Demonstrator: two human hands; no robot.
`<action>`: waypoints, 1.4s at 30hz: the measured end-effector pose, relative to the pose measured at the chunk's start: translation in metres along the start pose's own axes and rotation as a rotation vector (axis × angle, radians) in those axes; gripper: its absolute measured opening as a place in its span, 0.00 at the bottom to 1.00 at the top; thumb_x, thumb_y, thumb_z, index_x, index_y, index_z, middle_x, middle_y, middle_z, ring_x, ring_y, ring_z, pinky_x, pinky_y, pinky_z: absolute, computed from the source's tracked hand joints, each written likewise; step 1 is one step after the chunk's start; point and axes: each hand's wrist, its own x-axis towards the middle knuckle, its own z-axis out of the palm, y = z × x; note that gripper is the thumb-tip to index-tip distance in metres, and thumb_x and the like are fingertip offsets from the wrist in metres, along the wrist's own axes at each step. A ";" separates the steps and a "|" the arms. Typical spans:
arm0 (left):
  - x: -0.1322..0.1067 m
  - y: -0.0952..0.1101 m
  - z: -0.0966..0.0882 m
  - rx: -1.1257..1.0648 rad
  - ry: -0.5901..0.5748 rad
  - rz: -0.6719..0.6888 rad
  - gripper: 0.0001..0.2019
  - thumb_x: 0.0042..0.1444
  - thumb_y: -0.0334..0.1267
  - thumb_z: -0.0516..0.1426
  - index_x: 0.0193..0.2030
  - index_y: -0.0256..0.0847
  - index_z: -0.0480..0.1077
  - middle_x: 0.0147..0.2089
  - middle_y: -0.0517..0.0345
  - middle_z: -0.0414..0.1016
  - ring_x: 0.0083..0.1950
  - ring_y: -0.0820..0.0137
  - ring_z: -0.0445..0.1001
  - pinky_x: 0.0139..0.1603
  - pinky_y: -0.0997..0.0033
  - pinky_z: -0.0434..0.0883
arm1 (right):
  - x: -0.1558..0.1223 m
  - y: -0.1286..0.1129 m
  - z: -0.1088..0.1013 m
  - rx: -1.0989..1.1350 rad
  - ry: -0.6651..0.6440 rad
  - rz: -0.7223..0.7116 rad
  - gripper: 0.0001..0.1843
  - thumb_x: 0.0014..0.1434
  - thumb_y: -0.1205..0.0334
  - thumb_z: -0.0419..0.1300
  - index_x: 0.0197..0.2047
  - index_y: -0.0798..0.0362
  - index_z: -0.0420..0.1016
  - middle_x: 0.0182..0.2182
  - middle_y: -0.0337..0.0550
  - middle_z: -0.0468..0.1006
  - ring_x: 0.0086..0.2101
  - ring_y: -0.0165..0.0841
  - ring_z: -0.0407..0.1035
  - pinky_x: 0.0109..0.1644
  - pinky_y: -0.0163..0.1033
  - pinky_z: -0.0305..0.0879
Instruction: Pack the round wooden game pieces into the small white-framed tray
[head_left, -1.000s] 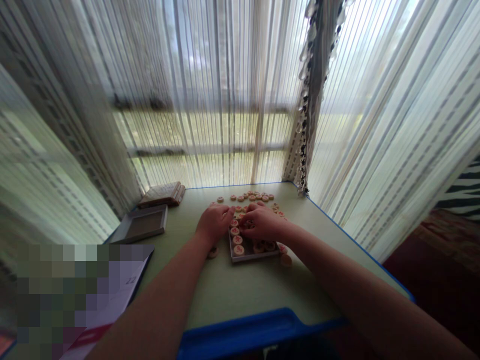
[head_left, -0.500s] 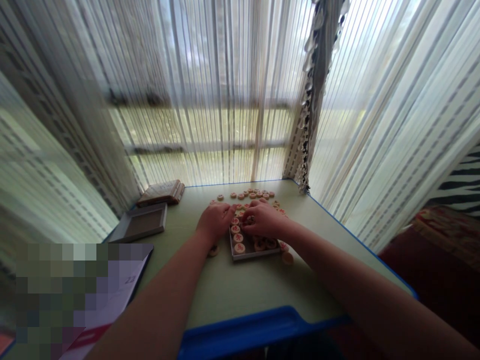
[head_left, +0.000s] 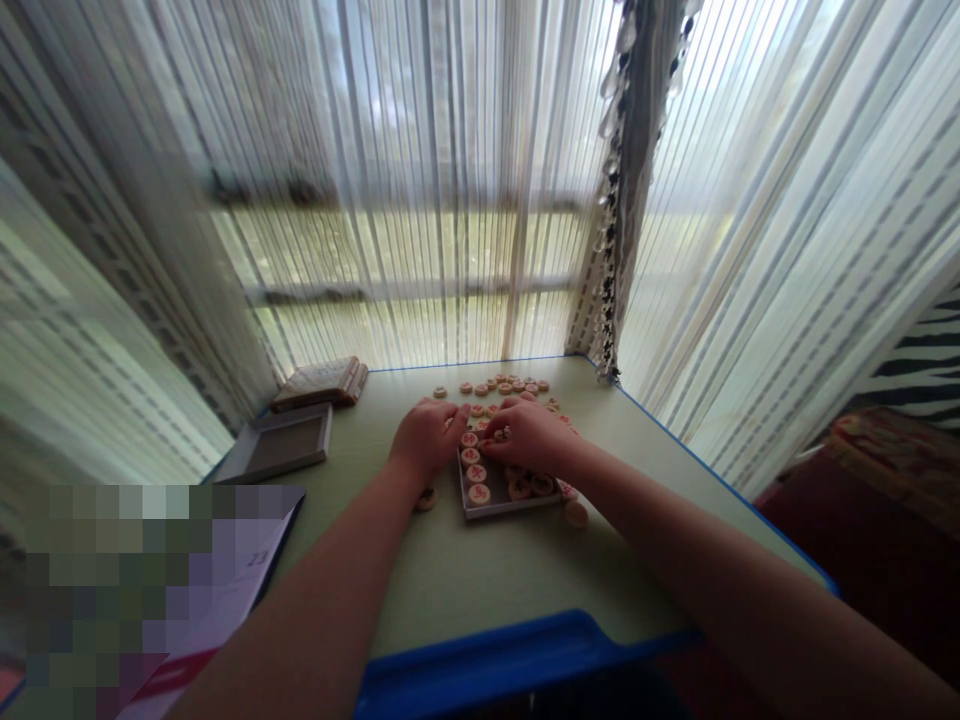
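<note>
Tray point(head_left: 495, 511), shallow, grey-walled: on the desk point(head_left: 435, 580), between the left and right edges, well in from the near edge.

Row of four red-marked discs point(head_left: 474, 473): inside the tray, along its left wall. Further discs point(head_left: 529, 486): inside, toward its near right corner.

Left hand point(head_left: 424, 440): at the tray's left wall, toward its far end; fingers bent, thumb close to the forefinger. Any disc in the grip: cannot tell.

Right hand point(head_left: 531, 435): over the tray's far part, fingertips down among the discs there, thumb and fingers close together. Clamped on a disc or merely touching: cannot tell.

Loose discs point(head_left: 504, 388): scattered toward the desk's far edge. Single disc point(head_left: 425, 499): beside the left forearm. Plain-faced disc point(head_left: 576, 515): just off the tray's near right corner.

Handling, by judgement: discs light, hard, hardly fragile, smooth enough to slide; best taken by the rim, between thumb and forefinger. Tray light, thin-walled; best steadied by a side wall.

Grey box part point(head_left: 330, 435): by the desk's left edge. Pale block-like stack point(head_left: 319, 385): at the far left corner.
</note>
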 end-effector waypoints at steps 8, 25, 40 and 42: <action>0.000 0.001 -0.001 0.006 0.002 0.007 0.21 0.58 0.43 0.43 0.20 0.37 0.66 0.22 0.55 0.69 0.27 0.72 0.64 0.32 0.72 0.57 | 0.000 -0.003 0.000 -0.040 -0.034 0.033 0.10 0.47 0.55 0.59 0.32 0.47 0.78 0.30 0.42 0.74 0.37 0.35 0.63 0.43 0.37 0.55; 0.001 0.001 -0.001 0.011 -0.010 -0.041 0.20 0.57 0.43 0.43 0.22 0.37 0.69 0.24 0.54 0.70 0.28 0.71 0.65 0.31 0.72 0.57 | 0.001 0.002 0.006 0.072 0.051 0.080 0.12 0.50 0.57 0.58 0.38 0.48 0.76 0.36 0.43 0.70 0.39 0.33 0.62 0.46 0.37 0.55; 0.000 -0.001 0.000 -0.043 -0.021 -0.062 0.15 0.53 0.37 0.46 0.24 0.38 0.71 0.26 0.54 0.72 0.30 0.70 0.68 0.32 0.72 0.60 | -0.004 0.033 -0.005 -0.081 0.256 0.309 0.15 0.52 0.64 0.51 0.42 0.50 0.73 0.39 0.45 0.69 0.42 0.35 0.61 0.49 0.38 0.56; 0.000 0.000 0.000 -0.046 -0.031 -0.068 0.15 0.54 0.38 0.45 0.26 0.38 0.71 0.28 0.54 0.73 0.31 0.70 0.68 0.33 0.72 0.60 | -0.005 0.034 -0.005 -0.115 0.214 0.317 0.16 0.51 0.63 0.51 0.42 0.50 0.73 0.40 0.46 0.70 0.42 0.36 0.61 0.49 0.39 0.56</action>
